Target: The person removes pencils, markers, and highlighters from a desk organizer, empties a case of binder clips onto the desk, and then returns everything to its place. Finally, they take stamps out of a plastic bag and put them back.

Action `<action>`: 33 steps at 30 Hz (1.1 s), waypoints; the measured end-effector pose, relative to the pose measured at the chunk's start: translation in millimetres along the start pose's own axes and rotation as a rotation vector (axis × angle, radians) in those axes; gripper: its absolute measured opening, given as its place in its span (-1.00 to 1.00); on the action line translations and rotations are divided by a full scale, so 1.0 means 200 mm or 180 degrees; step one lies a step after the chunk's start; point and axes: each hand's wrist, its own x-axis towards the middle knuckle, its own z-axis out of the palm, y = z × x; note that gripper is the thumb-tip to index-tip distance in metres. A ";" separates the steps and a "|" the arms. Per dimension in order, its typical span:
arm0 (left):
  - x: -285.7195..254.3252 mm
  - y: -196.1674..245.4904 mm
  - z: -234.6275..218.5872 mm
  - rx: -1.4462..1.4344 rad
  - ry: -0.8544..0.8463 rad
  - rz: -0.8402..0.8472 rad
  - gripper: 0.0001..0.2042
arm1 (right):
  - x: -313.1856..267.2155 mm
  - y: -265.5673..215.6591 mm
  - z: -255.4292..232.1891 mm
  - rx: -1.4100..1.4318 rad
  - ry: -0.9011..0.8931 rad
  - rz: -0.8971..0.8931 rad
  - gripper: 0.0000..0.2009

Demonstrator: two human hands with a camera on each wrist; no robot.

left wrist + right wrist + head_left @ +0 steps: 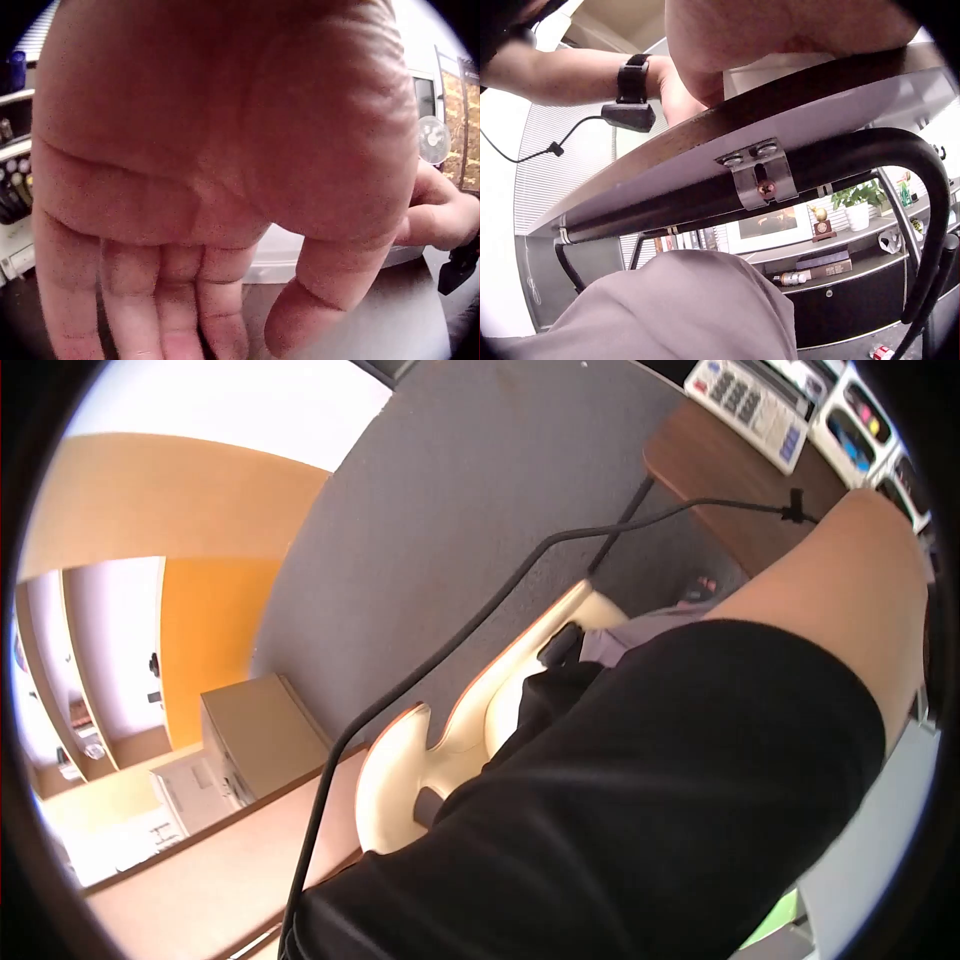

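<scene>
My left hand [217, 180] fills the left wrist view, palm toward the camera, fingers extended downward and thumb apart from them. Nothing shows in its grasp. A white object [281, 255] lies behind the gap between thumb and fingers. My right hand [442, 214] appears at the right edge of that view, with a black wrist strap below it. In the right wrist view the right hand [780, 37] is over the tabletop edge [735, 120]; its fingertips are hidden, so I cannot tell what it holds. The strapped left wrist [634, 82] is across from it.
In the head view, a bare forearm [830, 570] reaches toward a brown table [700, 470] bearing a calculator [750, 405] and white compartment tray [850, 435]. A black cable [450, 645] crosses past a cream chair [400, 770]. A black table frame [855, 146] runs under the tabletop.
</scene>
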 end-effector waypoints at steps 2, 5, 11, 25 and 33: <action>0.06 -0.02 0.13 0.0002 -0.0097 -0.0086 -0.74 | -0.09 -0.01 0.05 0.0027 -0.0121 0.0108 -0.65; 0.08 -0.11 0.34 -0.0010 -0.0218 -0.0277 -0.75 | -0.22 -0.05 0.17 0.0150 -0.0294 0.0250 -0.64; 0.04 -0.31 0.46 0.0333 -0.0203 -0.0641 -0.76 | -0.29 -0.10 0.41 0.0293 -0.0270 0.0342 -0.62; -0.17 0.16 -0.12 0.2034 0.1153 -0.0682 -0.68 | 0.12 -0.02 -0.08 -0.0436 0.0348 -0.0165 -0.49; -0.22 0.26 -0.41 0.2260 0.2187 -0.1148 -0.63 | 0.02 -0.20 -0.06 -0.0727 0.0319 -0.0069 -0.51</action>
